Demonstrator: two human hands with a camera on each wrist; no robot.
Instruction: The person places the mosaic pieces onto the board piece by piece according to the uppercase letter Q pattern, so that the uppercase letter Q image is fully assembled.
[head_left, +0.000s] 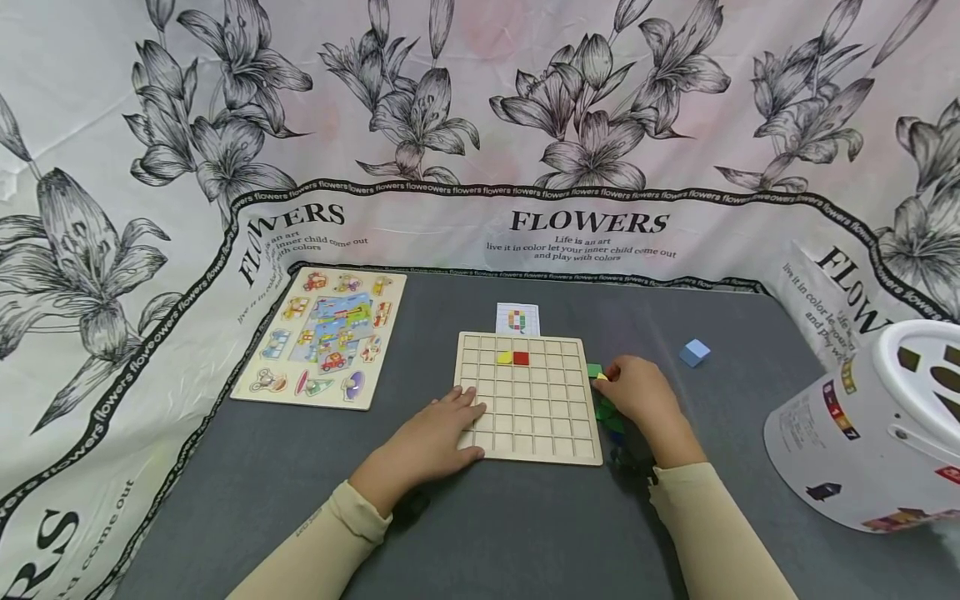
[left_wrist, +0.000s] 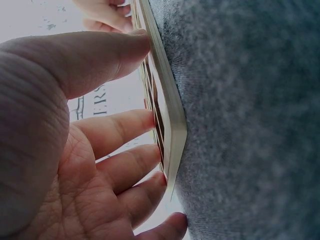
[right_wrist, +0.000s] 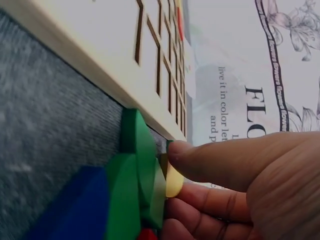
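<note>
Square grid board of pale wood (head_left: pixel 540 408): flat on the dark grey cloth tabletop (head_left: pixel 480 533), centre. In its cells, toward the far edge, side by side: one yellow square tile (head_left: pixel 505 357), left; one red square tile (head_left: pixel 521 358), right.

Left hand (head_left: pixel 431 442): fingers extended and slightly spread, thumb apart; tips rest on the board's left border, gripping nothing.

Right hand (head_left: pixel 641 392): beside the board's right edge; thumb and fingers closed in a pinch on a small yellow piece (right_wrist: pixel 173 182).

Loose lot, near the right hand: green pieces with curved edges (right_wrist: pixel 145 155), one blue piece (right_wrist: pixel 75 205); part of a red one (right_wrist: pixel 147 234) shows, shape hidden.

Further items: white card with a coloured-square pattern (head_left: pixel 517 319), at the board's far edge; wooden picture puzzle board (head_left: pixel 318 401), far left; light blue cube (head_left: pixel 695 353), right; white lidded bucket with printed labels (head_left: pixel 795 425), far right; white flower-printed sheet (head_left: pixel 450 233), behind.
</note>
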